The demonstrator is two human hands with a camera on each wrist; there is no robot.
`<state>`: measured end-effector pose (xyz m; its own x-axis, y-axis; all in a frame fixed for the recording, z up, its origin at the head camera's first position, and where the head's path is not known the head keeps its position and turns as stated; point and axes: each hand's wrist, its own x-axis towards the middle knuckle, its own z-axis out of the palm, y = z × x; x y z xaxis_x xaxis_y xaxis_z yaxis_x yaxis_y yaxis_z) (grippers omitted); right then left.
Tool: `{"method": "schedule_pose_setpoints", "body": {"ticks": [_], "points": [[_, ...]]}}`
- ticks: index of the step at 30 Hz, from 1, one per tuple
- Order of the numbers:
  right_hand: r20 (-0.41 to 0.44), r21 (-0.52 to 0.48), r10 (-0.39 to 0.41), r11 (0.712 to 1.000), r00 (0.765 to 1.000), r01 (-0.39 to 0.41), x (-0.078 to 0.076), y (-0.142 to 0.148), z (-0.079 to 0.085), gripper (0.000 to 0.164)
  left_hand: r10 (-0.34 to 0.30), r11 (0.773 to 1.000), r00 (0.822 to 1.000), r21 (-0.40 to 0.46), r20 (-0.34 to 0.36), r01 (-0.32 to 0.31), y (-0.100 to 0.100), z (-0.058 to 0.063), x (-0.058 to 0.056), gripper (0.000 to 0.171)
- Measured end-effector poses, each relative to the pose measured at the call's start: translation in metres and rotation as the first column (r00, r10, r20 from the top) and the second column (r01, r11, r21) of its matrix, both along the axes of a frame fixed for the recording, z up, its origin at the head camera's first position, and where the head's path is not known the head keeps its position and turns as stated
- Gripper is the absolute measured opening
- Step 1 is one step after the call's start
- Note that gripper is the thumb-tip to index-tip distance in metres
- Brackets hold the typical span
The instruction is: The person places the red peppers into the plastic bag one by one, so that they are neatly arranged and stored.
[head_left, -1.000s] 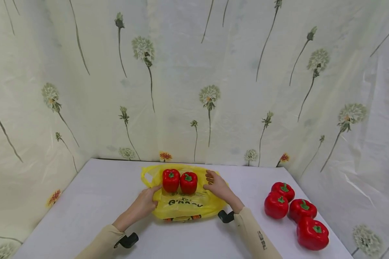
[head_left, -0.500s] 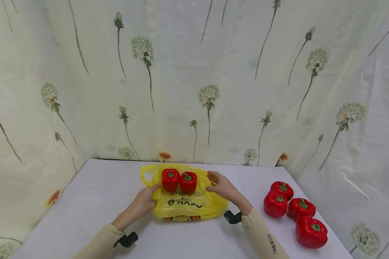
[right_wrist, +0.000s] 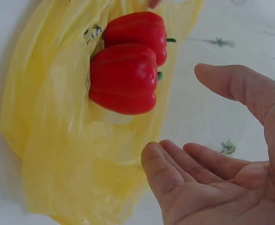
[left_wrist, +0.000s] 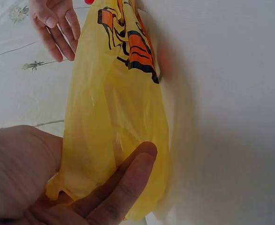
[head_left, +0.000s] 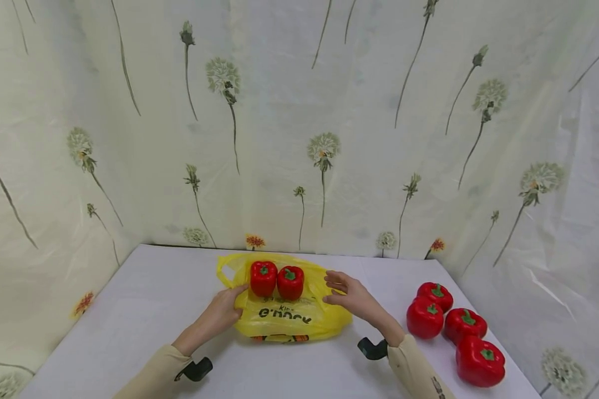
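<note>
A yellow plastic bag with dark lettering lies on the white table. On it, side by side, stand two red bell peppers: the left pepper and the right pepper, with green stems. My left hand pinches the bag's left side; in the left wrist view the yellow film passes between the thumb side and the fingers. Over the bag's right part hovers my right hand, holding nothing, its thumb spread from the fingers. The right wrist view shows this hand apart from the red peppers.
Several more red bell peppers stand in a cluster at the table's right side, the nearest pepper close to the edge. A pale curtain printed with dandelions hangs right behind the table.
My right hand has drawn back to the right and slightly nearer, away from the two peppers on the bag. The left hand and the bag stay put.
</note>
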<state>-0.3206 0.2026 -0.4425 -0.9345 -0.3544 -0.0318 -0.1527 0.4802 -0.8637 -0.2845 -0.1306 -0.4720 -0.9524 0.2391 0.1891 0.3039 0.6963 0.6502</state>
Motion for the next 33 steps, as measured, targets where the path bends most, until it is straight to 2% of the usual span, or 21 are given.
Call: {"method": "schedule_pose_setpoints", "body": {"ticks": [10,18,25,29,33], "points": [[0.027,-0.007,0.036,0.999,0.999,-0.036,0.025,0.002,0.003,0.074,-0.003,1.000,1.000,0.010,0.020,0.003,0.002,0.001,-0.002,0.059],[0.072,-0.027,0.074,0.997,0.995,-0.072,0.051,0.009,-0.003,0.073,0.005,1.000,0.999,0.009,0.044,-0.006,0.002,-0.003,-0.001,0.062],[0.076,-0.050,0.091,0.995,0.993,-0.088,0.064,0.012,-0.007,0.068,0.007,1.000,0.999,0.019,0.053,-0.008,0.003,-0.004,0.000,0.060],[0.101,-0.052,0.089,0.995,0.991,-0.084,0.070,0.014,-0.006,0.069,0.005,1.000,0.999,0.020,0.049,-0.006,0.003,-0.004,0.001,0.059],[0.084,-0.049,0.091,0.995,0.992,-0.088,0.074,0.017,-0.002,0.072,0.001,1.000,0.998,0.025,0.055,-0.002,0.003,-0.001,0.001,0.059]]}}
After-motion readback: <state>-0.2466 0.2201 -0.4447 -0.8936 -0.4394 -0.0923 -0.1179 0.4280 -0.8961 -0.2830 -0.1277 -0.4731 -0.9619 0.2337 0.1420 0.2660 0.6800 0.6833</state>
